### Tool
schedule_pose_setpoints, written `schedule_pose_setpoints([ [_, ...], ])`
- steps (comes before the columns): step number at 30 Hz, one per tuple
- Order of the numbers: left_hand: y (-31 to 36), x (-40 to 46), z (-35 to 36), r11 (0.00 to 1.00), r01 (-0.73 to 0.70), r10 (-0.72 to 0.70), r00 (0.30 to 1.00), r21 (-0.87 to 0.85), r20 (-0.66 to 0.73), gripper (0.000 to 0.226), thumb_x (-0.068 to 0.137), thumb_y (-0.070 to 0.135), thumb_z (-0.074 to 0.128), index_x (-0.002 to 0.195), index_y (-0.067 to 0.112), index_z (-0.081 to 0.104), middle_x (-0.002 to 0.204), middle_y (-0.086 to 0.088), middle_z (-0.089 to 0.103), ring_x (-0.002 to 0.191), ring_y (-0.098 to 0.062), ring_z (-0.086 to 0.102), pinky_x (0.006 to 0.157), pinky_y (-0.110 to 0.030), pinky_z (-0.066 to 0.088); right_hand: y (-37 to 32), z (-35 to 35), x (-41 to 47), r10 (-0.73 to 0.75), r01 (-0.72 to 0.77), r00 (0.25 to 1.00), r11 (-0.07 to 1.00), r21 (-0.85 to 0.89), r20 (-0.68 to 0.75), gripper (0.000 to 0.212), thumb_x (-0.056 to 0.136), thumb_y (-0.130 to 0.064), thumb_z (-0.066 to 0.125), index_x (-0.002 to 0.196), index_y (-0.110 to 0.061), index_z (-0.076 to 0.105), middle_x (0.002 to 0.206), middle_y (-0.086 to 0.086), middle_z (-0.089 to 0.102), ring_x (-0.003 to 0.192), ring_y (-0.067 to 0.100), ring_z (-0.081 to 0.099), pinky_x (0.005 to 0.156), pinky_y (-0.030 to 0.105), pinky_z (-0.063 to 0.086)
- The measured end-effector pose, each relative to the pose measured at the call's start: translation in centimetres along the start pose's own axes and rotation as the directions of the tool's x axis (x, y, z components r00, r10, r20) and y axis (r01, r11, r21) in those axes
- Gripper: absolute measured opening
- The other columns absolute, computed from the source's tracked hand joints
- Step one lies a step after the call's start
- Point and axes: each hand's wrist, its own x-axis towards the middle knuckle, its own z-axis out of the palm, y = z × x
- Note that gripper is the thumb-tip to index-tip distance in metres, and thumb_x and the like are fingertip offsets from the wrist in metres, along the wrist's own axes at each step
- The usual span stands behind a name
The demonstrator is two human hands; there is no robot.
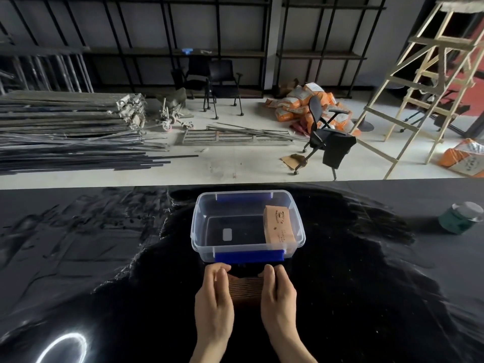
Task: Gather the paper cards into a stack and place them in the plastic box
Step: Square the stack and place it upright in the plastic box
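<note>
Left hand (213,299) and right hand (279,297) pressed flat against opposite sides of a stack of paper cards (245,289), squeezed edge-on between the palms; fingers curled loosely forward, not wrapped underneath. Support by side pressure only, so a slackened squeeze likely fans the middle cards down onto the black table (366,297). Just beyond the fingertips, the plastic box (195,226), open-topped, with a blue latch (248,256) on its near wall: probable snag point on a low lift. Inside, beyond and to the right of the grip, an earlier stack (279,226) leaning against the right wall; risk of toppling if bumped. Free floor to the left.
</note>
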Motion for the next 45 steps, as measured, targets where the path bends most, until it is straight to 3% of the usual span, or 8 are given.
schedule_pose_setpoints([
  [5,1.8,0.9,-3.4,0.827,-0.458,0.324,0.862,0.326,0.390,0.045,0.083,0.055,0.058,0.125,0.040,0.050,0.123,0.028,0.054,0.119,0.006,0.049,0.100,-0.020,0.041,-0.2,-0.1,-0.1,0.014,-0.014,1.000,0.999,0.051,-0.003,0.031,0.105,-0.016,0.051,0.076,-0.013,0.060,0.069,0.010,0.066,0.055,0.014,0.059,0.052,0.026,0.051],
  [9,3.8,2.4,-3.7,0.680,-0.582,0.171,0.717,0.446,0.676,0.073,0.073,0.037,0.067,0.139,0.045,0.037,0.138,0.025,0.049,0.129,-0.001,0.046,0.113,-0.025,0.037,-0.2,-0.1,0.0,0.050,-0.050,0.999,0.996,0.074,0.002,0.031,0.105,-0.017,0.051,0.076,-0.013,0.060,0.071,0.010,0.068,0.062,0.028,0.062,0.057,0.037,0.053],
  [21,3.8,3.1,-4.1,0.773,-0.445,0.116,0.800,0.452,0.589,0.055,0.076,0.026,0.074,0.122,0.046,0.052,0.117,0.022,0.068,0.106,0.000,0.065,0.096,-0.025,0.053,-4.0,-1.8,0.0,0.006,-0.024,0.990,0.992,0.125,0.141,0.012,0.099,-0.026,0.066,0.089,-0.020,0.069,0.082,0.001,0.073,0.077,0.015,0.069,0.067,0.027,0.058],
  [22,3.9,3.0,-4.3,0.817,-0.407,0.124,0.815,0.408,0.566,0.051,0.076,0.034,0.076,0.120,0.046,0.054,0.111,0.023,0.070,0.101,0.005,0.066,0.094,-0.023,0.054,-4.9,-2.2,-0.1,-0.014,-0.011,0.986,0.989,0.150,0.164,0.005,0.096,-0.028,0.070,0.096,-0.023,0.071,0.087,0.000,0.074,0.083,0.014,0.071,0.072,0.027,0.059],
  [26,4.8,2.6,-4.8,0.991,-0.103,0.057,0.905,0.087,0.421,0.048,0.071,0.045,0.083,0.114,0.035,0.066,0.100,0.012,0.078,0.092,0.000,0.072,0.080,-0.023,0.060,-6.7,-4.0,0.5,0.038,-0.125,0.963,0.941,0.314,0.268,0.046,0.086,-0.037,0.080,0.128,-0.029,0.063,0.115,0.005,0.075,0.108,0.017,0.071,0.095,0.037,0.057],
  [31,6.8,1.8,-4.5,0.935,0.211,-0.099,0.927,-0.285,0.362,0.030,0.077,0.025,0.082,0.106,0.018,0.073,0.099,-0.003,0.081,0.091,-0.015,0.077,0.079,-0.033,0.062,-7.8,-4.2,0.8,-0.020,-0.188,0.899,0.886,0.424,0.439,0.050,0.085,-0.017,0.079,0.132,-0.020,0.064,0.117,0.019,0.074,0.116,0.036,0.067,0.103,0.052,0.053],
  [42,7.2,3.3,-4.8,0.880,0.336,-0.192,0.898,-0.335,0.397,0.043,0.077,0.029,0.082,0.117,0.018,0.069,0.103,-0.007,0.080,0.098,-0.024,0.076,0.094,-0.050,0.058,-9.2,-3.1,1.5,0.024,-0.104,0.939,0.971,0.216,0.343,0.038,0.093,-0.016,0.074,0.129,-0.024,0.067,0.104,0.007,0.080,0.100,0.021,0.076,0.085,0.036,0.062],
  [45,7.0,4.0,-4.8,0.865,0.338,-0.230,0.924,-0.371,0.306,0.032,0.082,0.014,0.079,0.113,0.013,0.071,0.097,-0.008,0.081,0.092,-0.025,0.077,0.087,-0.043,0.060,-8.5,-2.0,2.0,-0.112,0.126,0.954,0.991,-0.033,0.277,0.038,0.097,-0.030,0.068,0.134,-0.025,0.063,0.114,-0.002,0.076,0.100,0.012,0.072,0.086,0.034,0.062],
])
